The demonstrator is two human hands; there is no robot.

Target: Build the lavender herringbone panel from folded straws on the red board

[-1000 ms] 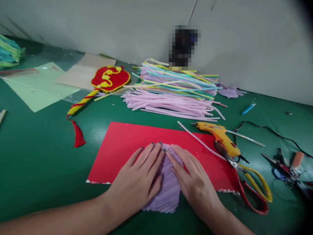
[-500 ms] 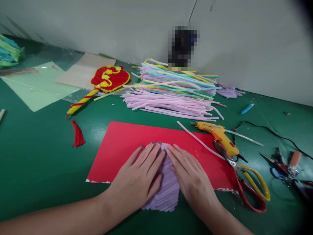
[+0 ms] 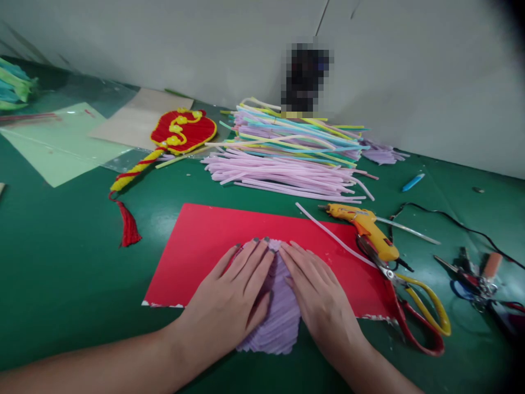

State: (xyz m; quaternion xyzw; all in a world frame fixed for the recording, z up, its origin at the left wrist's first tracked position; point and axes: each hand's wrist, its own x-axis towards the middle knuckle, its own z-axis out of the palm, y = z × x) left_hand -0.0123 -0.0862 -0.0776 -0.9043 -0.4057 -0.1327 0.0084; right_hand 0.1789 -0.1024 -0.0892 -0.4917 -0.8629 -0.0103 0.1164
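Lilac chenille-stem panel (image 3: pixel 282 314) laid across the near edge of the red card sheet (image 3: pixel 205 235): far part over the sheet, jagged near end over the green tabletop (image 3: pixel 74 273). Left side overlaid by the left hand (image 3: pixel 229 293), right side by the right hand (image 3: pixel 326 298). Fingers of both extended and laid flat, nothing clenched in them. The panel is probably being kept flat and its ribs together by this two-sided hold; pressure cannot be told.

One loose lilac stem (image 3: pixel 324 232) laid slantwise over the sheet's far edge, right half. Yellow glue gun (image 3: pixel 371 227) and scissors (image 3: pixel 389 274) set at the sheet's right end, presumably parked within easy reach of the right hand. Beyond the sheet, lilac stems (image 3: pixel 283 172) heaped roughly parallel, likely so that singles can be drawn out. Beyond its left end, a red-and-yellow fan (image 3: pixel 182 131) laid with the flowered face exposed.
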